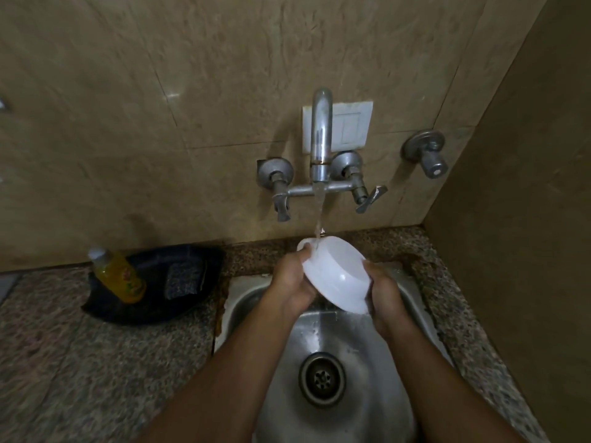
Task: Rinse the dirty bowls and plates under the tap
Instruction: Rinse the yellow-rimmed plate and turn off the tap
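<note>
We see a white bowl (335, 274) held over the steel sink (377, 362), tilted so that its underside faces us and its open side turns away toward the wall. The left hand (292, 282) grips the bowl at its left edge, thumb lying over the rim near the top and the fingers (305, 251) curled round it; the right hand (382, 298) grips the lower right edge, its fingers wrapped behind the bowl where we cannot follow them. The tap (320, 135) stands out from the tiled wall (160, 107) above, and a stream of water (319, 215) runs from its spout down onto the top rim of the bowl, just beside the left thumb. Water spills off the bowl's lower edge by the right hand and falls toward the basin. The drain (322, 377) sits in the bottom of the sink, below and between the two forearms. Two lever handles flank the spout, and a separate valve (427, 151) is fixed to the wall further right. A white switch plate (350, 126) is on the wall behind the spout. On the speckled stone tabletop (96, 362) to the left of the sink lies a dark tray (153, 311) holding a bottle of yellow liquid (118, 274) and a scouring pad (185, 278).
</note>
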The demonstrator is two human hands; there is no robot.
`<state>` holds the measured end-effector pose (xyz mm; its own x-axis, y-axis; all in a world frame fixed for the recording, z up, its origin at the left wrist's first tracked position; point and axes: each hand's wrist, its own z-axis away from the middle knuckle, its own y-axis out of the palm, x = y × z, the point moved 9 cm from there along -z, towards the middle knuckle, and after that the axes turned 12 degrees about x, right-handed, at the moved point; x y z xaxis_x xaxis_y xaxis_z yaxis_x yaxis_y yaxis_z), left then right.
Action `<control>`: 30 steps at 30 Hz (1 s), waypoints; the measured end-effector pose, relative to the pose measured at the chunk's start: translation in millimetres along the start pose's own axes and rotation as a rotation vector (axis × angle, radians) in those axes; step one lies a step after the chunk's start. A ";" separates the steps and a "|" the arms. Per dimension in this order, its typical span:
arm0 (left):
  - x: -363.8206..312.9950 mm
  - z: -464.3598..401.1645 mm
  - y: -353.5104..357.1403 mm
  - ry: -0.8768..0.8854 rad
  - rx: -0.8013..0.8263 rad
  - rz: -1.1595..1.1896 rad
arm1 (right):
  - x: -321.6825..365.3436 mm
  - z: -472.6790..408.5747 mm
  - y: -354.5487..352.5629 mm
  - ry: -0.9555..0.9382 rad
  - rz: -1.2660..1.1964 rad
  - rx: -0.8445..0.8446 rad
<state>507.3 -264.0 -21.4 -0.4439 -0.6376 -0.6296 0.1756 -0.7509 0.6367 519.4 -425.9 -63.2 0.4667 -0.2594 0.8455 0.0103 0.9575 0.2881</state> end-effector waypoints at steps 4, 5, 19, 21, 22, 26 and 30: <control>-3.0 8.9 -31.3 0.048 0.009 0.086 | -13.9 4.5 20.0 0.060 -0.253 0.106; -1.5 8.3 -45.5 0.057 -0.028 0.113 | -14.1 5.3 27.8 0.046 -0.290 0.107; -11.5 26.6 -80.2 0.096 -0.204 -0.012 | -11.6 18.2 62.7 0.034 -0.433 0.328; -6.7 31.1 -82.8 0.054 -0.190 -0.065 | -11.2 21.4 55.0 0.021 -0.475 0.339; -4.2 32.6 -85.3 0.025 -0.193 -0.120 | -10.6 23.0 50.7 0.012 -0.475 0.334; 5.9 38.5 -89.1 -0.166 -0.177 -0.309 | -1.1 30.5 40.8 -0.069 -0.195 0.296; -0.5 40.8 -80.3 -0.247 -0.079 -0.143 | 23.4 49.3 60.1 -0.319 0.470 0.371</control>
<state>457.7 -196.4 -54.0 -0.6675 -0.4703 -0.5772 0.1596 -0.8476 0.5061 487.3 -380.6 -3.9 0.0626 0.0952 0.9935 -0.4609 0.8857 -0.0558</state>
